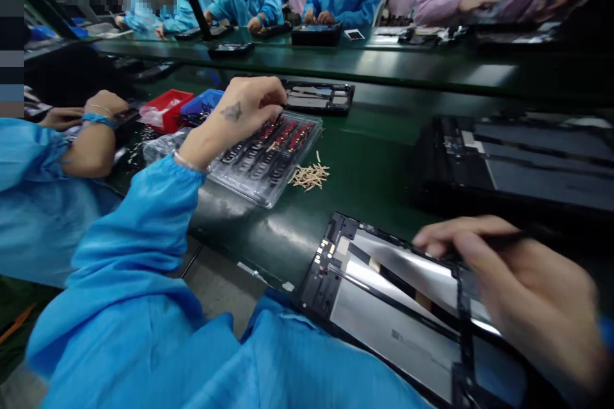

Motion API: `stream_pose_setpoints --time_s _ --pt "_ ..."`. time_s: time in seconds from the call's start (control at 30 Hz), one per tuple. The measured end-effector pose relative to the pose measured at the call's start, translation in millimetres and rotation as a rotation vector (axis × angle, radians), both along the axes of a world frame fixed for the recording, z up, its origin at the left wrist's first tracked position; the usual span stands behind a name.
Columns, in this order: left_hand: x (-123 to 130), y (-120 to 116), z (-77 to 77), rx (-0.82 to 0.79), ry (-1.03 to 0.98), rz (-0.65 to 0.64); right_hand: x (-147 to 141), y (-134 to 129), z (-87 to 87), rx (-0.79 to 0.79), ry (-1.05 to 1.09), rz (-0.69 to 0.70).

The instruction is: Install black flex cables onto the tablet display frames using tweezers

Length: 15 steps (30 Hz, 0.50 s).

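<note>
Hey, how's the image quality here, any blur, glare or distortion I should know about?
Head view: the right hand is smeared by motion blur; the left hand over the clear parts tray is fairly sharp. Overhead light glares off the opened tablet and the green belt. Wide-angle distortion bends the belt edges; the far workers are soft.

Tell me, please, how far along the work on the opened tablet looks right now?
The opened tablet lies back-off, boards exposed. The left hand reaches into the clear parts tray; the right hand rests on the tablet. No cover is on it yet.
</note>
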<state>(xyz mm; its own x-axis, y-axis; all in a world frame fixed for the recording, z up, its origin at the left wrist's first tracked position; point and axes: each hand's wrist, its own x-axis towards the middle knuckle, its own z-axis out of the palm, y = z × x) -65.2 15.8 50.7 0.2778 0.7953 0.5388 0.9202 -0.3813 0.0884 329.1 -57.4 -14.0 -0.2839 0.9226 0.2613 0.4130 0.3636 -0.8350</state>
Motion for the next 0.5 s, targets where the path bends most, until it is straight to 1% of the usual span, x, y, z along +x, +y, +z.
stream_pose_setpoints --time_s 0.03,0.07,0.1,0.13,0.17,0.2,0.23,0.27,0.3,0.37,0.5 --pt "26 -14 1.7 0.086 0.056 -0.097 -11 -3 5.1 -0.233 0.171 0.113" --pt "52 -28 1.0 0.183 0.099 -0.223 -23 -4 8.1 -0.428 0.310 0.190" --pt "77 -41 -2.1 0.252 0.152 -0.356 -33 -4 9.0 -0.584 0.415 0.247" --pt "99 -52 -7.0 0.341 0.228 -0.494 -41 -4 8.3 -0.681 0.513 0.282" --pt "116 -61 -13.1 0.444 0.318 -0.634 -46 -3 6.7 -0.733 0.589 0.292" --pt "130 -67 -19.6 0.535 0.402 -0.750 -49 -3 4.6 -0.761 0.651 0.283" --pt "139 -70 -25.9 0.617 0.472 -0.838 -50 -2 2.8 -0.772 0.696 0.265" --pt "145 -71 -31.6 0.679 0.522 -0.896 -49 -2 1.5 -0.774 0.722 0.239" --pt "149 -70 -36.3 0.718 0.549 -0.928 -47 -3 0.8 -0.776 0.733 0.213" --pt "154 -66 -42.2 0.757 0.551 -0.948 -42 -6 1.0 -0.763 0.724 0.175" --pt "157 -62 -45.0 0.795 0.549 -0.965 -36 -8 2.0 -0.692 0.688 0.158"
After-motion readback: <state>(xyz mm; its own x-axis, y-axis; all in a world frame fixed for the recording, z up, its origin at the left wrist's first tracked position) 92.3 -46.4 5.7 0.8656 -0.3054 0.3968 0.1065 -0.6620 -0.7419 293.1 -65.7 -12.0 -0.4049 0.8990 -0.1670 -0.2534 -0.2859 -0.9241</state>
